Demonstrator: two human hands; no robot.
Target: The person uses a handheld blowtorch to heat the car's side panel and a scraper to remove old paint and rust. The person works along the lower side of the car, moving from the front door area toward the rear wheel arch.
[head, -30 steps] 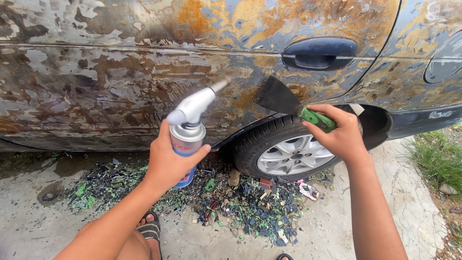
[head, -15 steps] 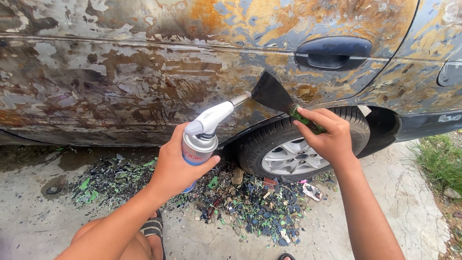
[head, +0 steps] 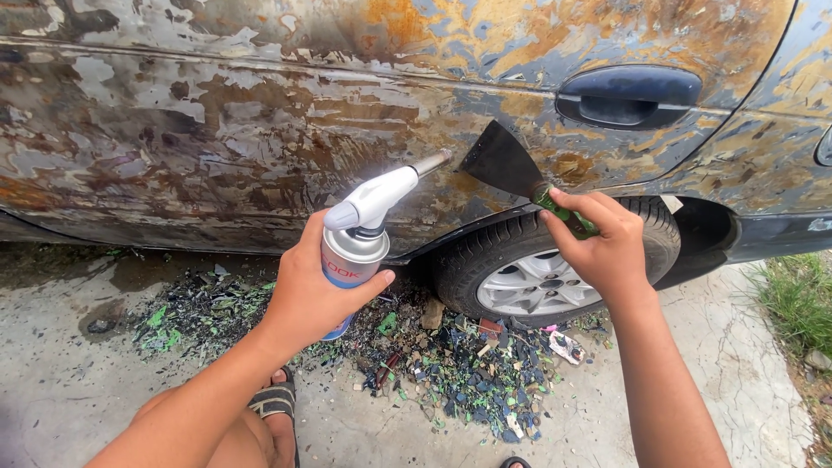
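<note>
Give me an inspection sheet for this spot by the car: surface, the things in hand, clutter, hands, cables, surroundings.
Surface: car door panel, paint mostly stripped, rust-brown and grey patches; dark blue door handle intact.
Job's things: gas torch with white head on a canister, nozzle aimed at the panel; scraper with dark blade and green handle, blade against the panel.
Clutter: paint flakes, dark and green, heaped on the concrete ground below the door.
Hands: left hand grips the canister; right hand grips the scraper handle.
Cables: nothing seen.
Surroundings: rear wheel, grass at right, sandalled foot below.
</note>
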